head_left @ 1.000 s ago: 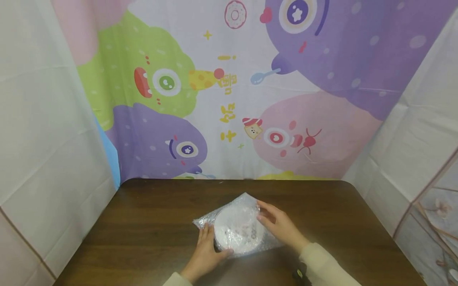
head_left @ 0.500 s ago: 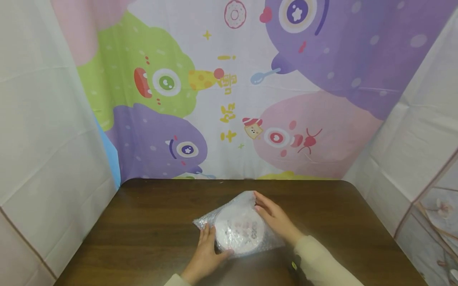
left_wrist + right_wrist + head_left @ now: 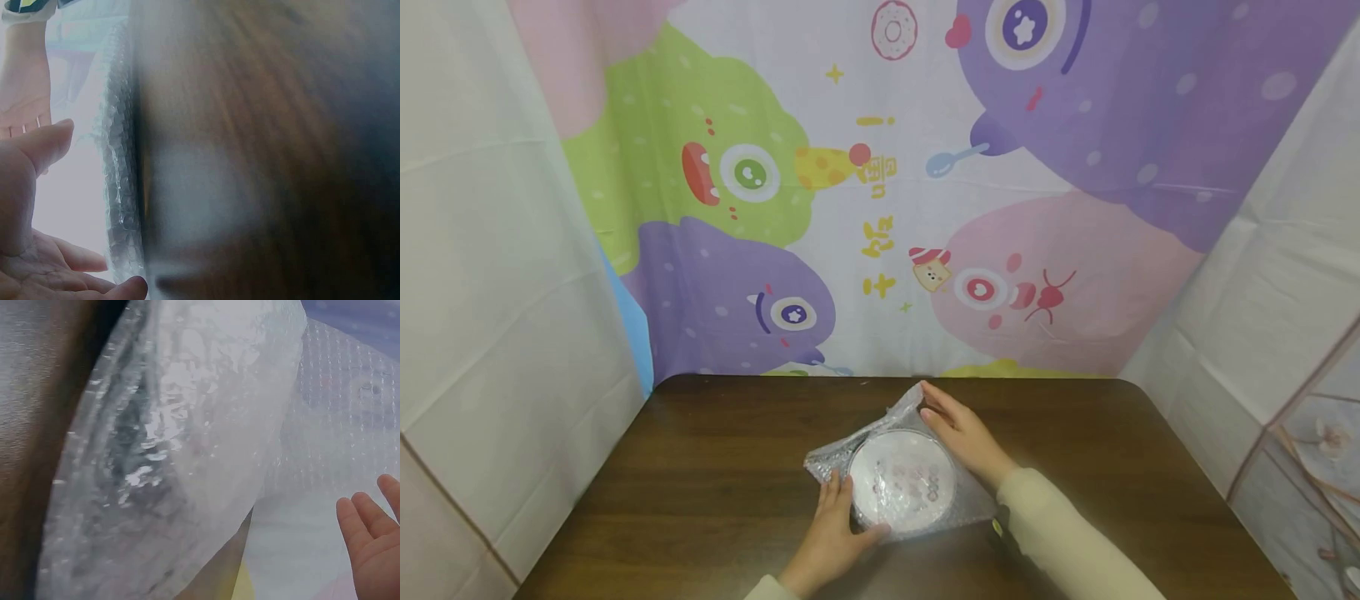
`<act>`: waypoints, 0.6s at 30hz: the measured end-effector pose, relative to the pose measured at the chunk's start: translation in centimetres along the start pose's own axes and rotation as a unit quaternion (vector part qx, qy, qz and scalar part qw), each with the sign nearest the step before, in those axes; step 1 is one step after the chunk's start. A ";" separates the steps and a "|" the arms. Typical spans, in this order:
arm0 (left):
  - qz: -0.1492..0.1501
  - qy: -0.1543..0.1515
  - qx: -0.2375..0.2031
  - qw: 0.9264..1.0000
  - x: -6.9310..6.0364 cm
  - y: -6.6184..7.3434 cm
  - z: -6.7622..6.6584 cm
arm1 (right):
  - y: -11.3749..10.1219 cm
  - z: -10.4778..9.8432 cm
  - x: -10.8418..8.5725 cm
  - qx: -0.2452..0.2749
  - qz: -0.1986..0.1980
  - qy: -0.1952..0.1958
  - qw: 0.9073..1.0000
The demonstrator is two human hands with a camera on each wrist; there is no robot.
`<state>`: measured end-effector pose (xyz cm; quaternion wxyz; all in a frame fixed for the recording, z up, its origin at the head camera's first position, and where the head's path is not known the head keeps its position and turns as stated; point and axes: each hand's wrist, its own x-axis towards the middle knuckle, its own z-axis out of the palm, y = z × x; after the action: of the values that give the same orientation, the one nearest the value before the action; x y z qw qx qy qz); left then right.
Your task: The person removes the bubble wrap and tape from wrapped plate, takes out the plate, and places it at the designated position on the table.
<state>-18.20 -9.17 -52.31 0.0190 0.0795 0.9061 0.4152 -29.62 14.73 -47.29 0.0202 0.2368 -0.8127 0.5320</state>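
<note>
Bubble-wrap bag: lies on the dark wooden table, extending past the white disc on all sides. The white disc is seen through the film, flat, with faint printed marks on its face; it serves as the reference for all positions below, as viewed from the head.

Left hand: positioned at the near-left of the white disc. The thumb touches the bag at the near edge of the disc; the fingers lie against its left side. Thumb and fingers stand wide apart, bracketing that rim.

Right hand: positioned at the far-right of the white disc, at the raised corner of the bag. The fingertips meet the film there. Contact is poorly shown in the right wrist view, where the fingers appear extended and the thumb is hidden; whether they pinch the film cannot be told.

Surroundings: a patterned sheet with cartoon creatures hangs beyond the white disc, behind the table. Pale sleeves cover both forearms, on the near side of the disc
</note>
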 end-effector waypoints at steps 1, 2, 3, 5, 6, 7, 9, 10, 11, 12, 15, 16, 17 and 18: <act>0.000 0.000 -0.001 1.000 0.0 0.0 0.0 | 0.0 0.1 0.2 0.002 0.001 0.000 1.000; 0.001 0.001 -0.002 1.000 0.0 0.0 0.0 | 0.0 0.1 0.5 0.003 0.003 0.000 1.000; 0.001 0.002 -0.003 1.000 -0.1 0.0 0.1 | 0.0 0.2 0.7 0.007 0.005 0.002 1.000; 0.003 0.003 -0.002 1.000 -0.1 0.0 0.1 | -0.1 0.3 1.2 0.013 0.012 0.007 1.000; 0.003 0.003 -0.001 1.000 -0.1 -0.1 0.1 | -0.1 0.4 1.4 0.016 0.012 0.009 1.000; 0.004 0.003 0.000 1.000 -0.1 -0.1 0.1 | -0.1 0.6 1.6 0.017 0.012 0.012 1.000; 0.004 0.001 0.002 1.000 0.0 -0.1 0.1 | -0.2 0.8 2.0 0.022 0.011 0.016 1.000; 0.003 -0.001 0.003 1.000 0.0 -0.1 0.1 | -0.3 0.9 2.1 0.025 0.008 0.018 0.999; 0.003 -0.002 0.003 1.000 0.0 -0.2 0.1 | -0.2 1.0 2.3 0.027 0.004 0.018 0.999; 0.001 -0.004 0.003 1.000 0.0 -0.2 0.1 | -0.3 1.1 2.4 0.030 0.003 0.016 0.999; 0.001 -0.007 0.004 1.000 0.0 -0.2 0.1 | -1.8 1.2 2.3 0.020 0.016 0.000 1.000; 0.000 -0.008 0.005 1.000 0.0 -0.2 0.1 | -1.8 1.3 2.3 0.013 0.021 -0.005 1.000; 0.001 -0.008 0.005 1.000 0.0 -0.2 0.1 | -1.7 1.4 2.3 0.006 0.027 -0.011 1.000; 0.001 -0.007 0.006 1.000 0.0 -0.2 0.1 | -1.7 1.5 2.3 -0.002 0.036 -0.019 0.999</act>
<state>-18.19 -9.23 -52.52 0.0245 0.0833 0.9083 0.4092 -30.69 12.03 -45.83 -0.0132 0.2175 -0.8222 0.5259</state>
